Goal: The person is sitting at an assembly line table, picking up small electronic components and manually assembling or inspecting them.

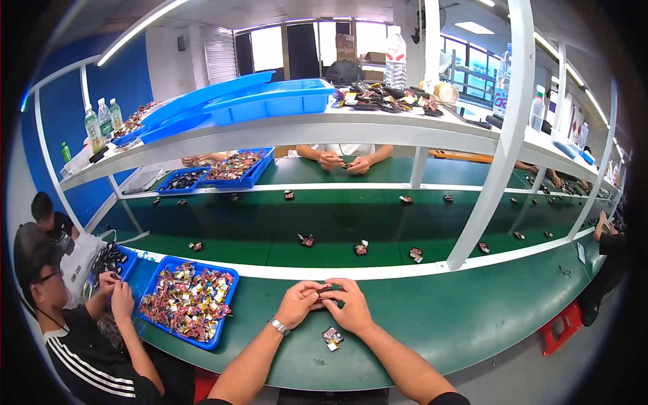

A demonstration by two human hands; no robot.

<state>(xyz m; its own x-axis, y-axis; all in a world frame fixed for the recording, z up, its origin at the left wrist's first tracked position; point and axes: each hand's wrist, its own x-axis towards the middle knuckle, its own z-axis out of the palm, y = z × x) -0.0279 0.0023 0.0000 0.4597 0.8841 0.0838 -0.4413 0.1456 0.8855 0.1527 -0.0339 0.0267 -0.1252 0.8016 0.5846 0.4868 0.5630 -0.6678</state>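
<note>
Both my hands meet over the green worktop, just short of the white rail. My left hand (297, 305), with a metal-banded watch (279, 327) on its wrist, is closed on a small black part (327, 291). My right hand (348, 305) pinches the same part from the other side; most of it is hidden by the fingers. On the worktop below my hands lies a small circuit board (332, 337) with a white-and-yellow piece and reddish wires. A blue tray (235, 278) heaped with similar small wired boards stands to the left of my left hand.
Beyond the white rail (405, 271), a green conveyor belt (324, 219) carries several spaced-out small assemblies. A slanted white post (489, 192) rises at right. Overhead, a shelf (378, 125) holds blue trays, bottles and parts. Co-workers sit at left, opposite and far right. A red stool (561, 329) stands at right.
</note>
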